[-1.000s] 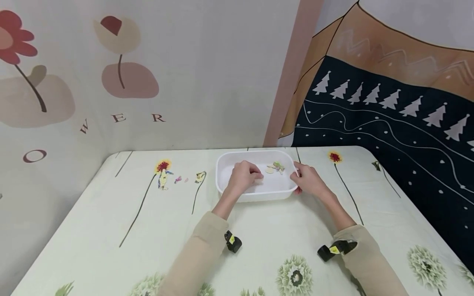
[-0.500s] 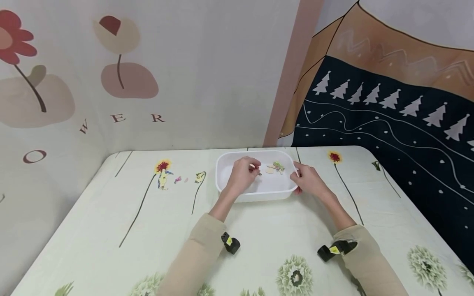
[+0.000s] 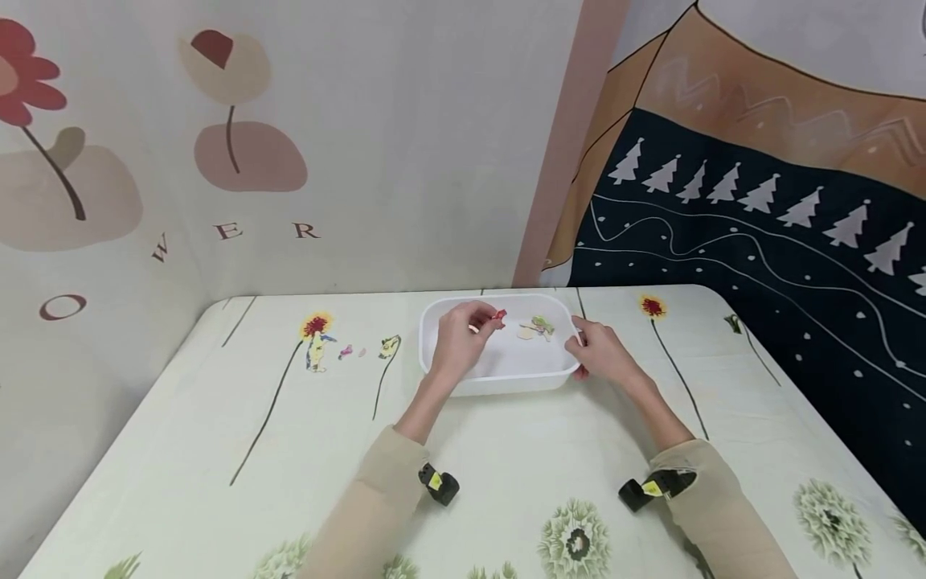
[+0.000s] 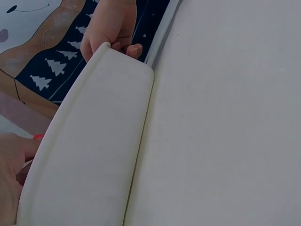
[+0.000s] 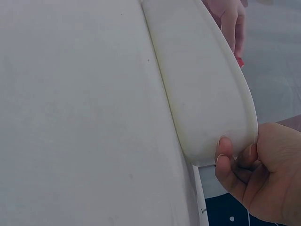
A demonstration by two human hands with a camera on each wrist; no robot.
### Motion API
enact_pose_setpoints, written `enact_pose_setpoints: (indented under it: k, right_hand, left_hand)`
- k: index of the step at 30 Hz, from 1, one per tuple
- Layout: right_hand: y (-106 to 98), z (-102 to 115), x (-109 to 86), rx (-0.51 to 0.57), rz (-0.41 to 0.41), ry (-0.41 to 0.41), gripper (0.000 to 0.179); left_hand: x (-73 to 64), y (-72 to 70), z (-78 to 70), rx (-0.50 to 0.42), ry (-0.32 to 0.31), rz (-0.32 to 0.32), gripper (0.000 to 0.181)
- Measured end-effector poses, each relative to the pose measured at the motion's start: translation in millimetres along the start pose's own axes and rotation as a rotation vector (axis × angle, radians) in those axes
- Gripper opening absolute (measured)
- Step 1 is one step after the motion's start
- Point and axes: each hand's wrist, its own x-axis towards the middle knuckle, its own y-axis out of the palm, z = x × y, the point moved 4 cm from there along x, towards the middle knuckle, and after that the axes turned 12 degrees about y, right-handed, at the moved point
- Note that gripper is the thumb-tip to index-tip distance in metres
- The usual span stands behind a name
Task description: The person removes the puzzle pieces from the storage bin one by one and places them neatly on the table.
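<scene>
My left hand [image 3: 463, 334] is over the left part of a white plastic tub [image 3: 517, 384], pinching a small red piece [image 3: 500, 315] between thumb and fingertips. In the left wrist view only a sliver of that red piece [image 4: 39, 136] shows past the tub's rim. My right hand [image 3: 604, 350] grips the tub's right end, thumb at the rim and fingers curled beneath, as the right wrist view also shows with the hand [image 5: 263, 174] at the corner. Inside the tub, several small flat pieces [image 3: 538, 326], green and pale, lie together on the right side.
Left of the tub, on the flower-patterned tablecloth [image 3: 506, 458], lie a yellow and blue figure piece [image 3: 316, 354], a small pink piece [image 3: 346, 351] and a yellowish piece [image 3: 389, 346]. Printed curtains [image 3: 405, 161] hang behind the table's far edge.
My left hand has risen from the tub's floor and shifted left and back, bringing the red piece into view. The right hand stays on the tub's end.
</scene>
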Motion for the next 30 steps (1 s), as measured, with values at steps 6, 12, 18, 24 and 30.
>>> enact_pose_setpoints:
  k: [6,12,18,24,30]
  right_hand:
    - [-0.5,1.2,-1.4,0.000,-0.002,0.002,0.061]
    - [0.0,1.0,-1.4,0.002,-0.003,-0.007,0.060]
    - [0.0,1.8,-0.9,0.009,-0.001,-0.005,0.060]
    - [0.1,2.6,-1.2,0.004,-0.003,-0.005,0.060]
    - [-0.2,1.7,-1.4,0.007,0.000,0.007,0.060]
  left_hand:
    - [-5.4,-12.4,2.1,-0.084,-0.016,-0.043,0.010]
    - [-8.8,-24.4,1.8,-0.200,0.001,-0.057,0.012]
    - [-10.7,-36.9,1.0,-0.243,0.053,-0.087,0.009]
    - [-15.1,-49.9,0.9,-0.224,0.059,-0.102,0.010]
    - [-22.1,-63.6,4.5,-0.166,0.032,-0.119,0.013]
